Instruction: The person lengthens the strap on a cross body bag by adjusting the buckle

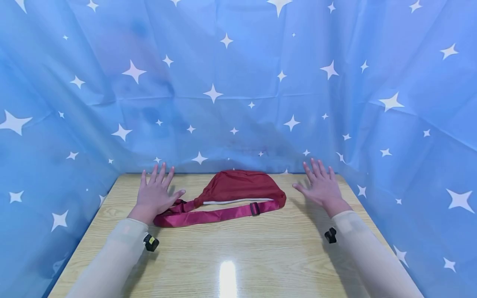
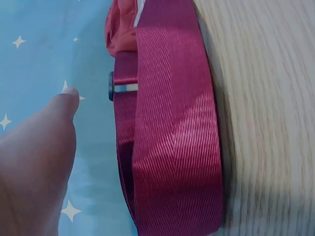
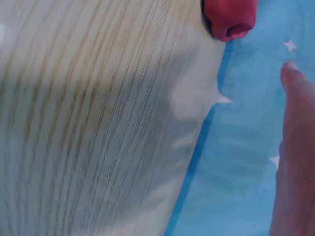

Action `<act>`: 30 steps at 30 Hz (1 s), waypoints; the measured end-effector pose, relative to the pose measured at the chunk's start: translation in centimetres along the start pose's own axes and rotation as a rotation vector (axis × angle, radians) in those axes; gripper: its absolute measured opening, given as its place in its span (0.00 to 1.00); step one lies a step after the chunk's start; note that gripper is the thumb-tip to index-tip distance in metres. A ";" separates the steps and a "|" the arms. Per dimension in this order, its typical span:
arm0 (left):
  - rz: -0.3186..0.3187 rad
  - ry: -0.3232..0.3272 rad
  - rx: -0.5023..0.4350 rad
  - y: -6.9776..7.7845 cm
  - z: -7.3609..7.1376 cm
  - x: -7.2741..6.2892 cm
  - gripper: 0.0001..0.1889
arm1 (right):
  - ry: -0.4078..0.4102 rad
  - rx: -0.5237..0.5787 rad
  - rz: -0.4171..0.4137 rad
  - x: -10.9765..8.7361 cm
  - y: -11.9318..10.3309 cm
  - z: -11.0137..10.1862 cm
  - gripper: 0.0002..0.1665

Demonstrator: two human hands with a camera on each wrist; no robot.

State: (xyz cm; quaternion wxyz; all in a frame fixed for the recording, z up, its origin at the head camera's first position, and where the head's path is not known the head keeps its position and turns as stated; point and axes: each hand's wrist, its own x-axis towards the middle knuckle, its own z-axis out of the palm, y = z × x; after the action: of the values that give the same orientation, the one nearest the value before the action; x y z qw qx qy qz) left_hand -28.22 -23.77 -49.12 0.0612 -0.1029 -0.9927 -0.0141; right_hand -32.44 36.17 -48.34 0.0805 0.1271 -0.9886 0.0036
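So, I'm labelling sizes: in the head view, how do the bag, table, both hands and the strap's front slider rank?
Largest to smallest:
1. Table
2. Bag
3. Left hand and right hand: they look alike, so unranked between themselves
4. Front slider

The red bag [image 1: 244, 184] is thin, softly puckered cloth, matt with a faint sheen. From its middle, towards seven o'clock, runs the strap [image 1: 220, 215], a tightly woven webbing with a fine herringbone rib and a satin gloss. At five o'clock sits a smooth black plastic slider [image 1: 255, 209]. The pale strip [image 1: 238, 201] at six o'clock is too small to call plastic or metal. The tabletop [image 1: 268, 248] shows wood grain under a shiny finish, glaring at six o'clock; the backdrop [image 1: 253, 62] at twelve is smooth, creased cloth.
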 end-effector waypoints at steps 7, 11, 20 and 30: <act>0.026 0.061 -0.017 0.3 0.2 -0.1 0.51 | 0.081 0.036 -0.083 0.1 -0.4 0.7 0.60; 0.057 0.109 -0.024 0.6 0.2 -0.2 0.48 | 0.151 0.109 -0.142 -0.2 -1.3 0.7 0.56; 0.170 0.223 -0.298 3.5 0.0 -1.0 0.25 | 0.160 0.276 -0.285 -1.4 -4.7 1.0 0.51; 0.292 0.134 -0.471 8.9 1.2 -1.4 0.21 | 0.156 0.330 -0.408 -2.3 -9.5 1.6 0.46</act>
State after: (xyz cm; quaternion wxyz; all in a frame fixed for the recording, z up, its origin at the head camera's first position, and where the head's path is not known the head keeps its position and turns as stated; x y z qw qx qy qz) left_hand -25.15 -15.27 -50.37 0.1025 -0.2549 -0.9305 -0.2422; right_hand -28.12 27.50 -50.42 0.1336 0.3346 -0.9194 0.1579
